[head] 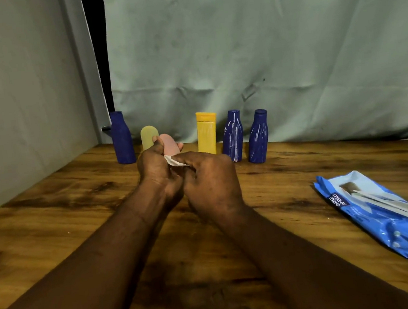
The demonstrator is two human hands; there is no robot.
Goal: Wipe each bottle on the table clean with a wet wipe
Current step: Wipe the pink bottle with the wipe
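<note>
We grip the pink bottle in the left hand; the right hand pinches the wet wipe at its base. Next, probably: rotate bottle, wipe all sides.

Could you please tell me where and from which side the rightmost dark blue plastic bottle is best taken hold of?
Probably round the wide lower body of the rightmost dark blue plastic bottle, from its right: it stands upright, narrows towards the cap, and another dark blue bottle stands close on its left.
</note>
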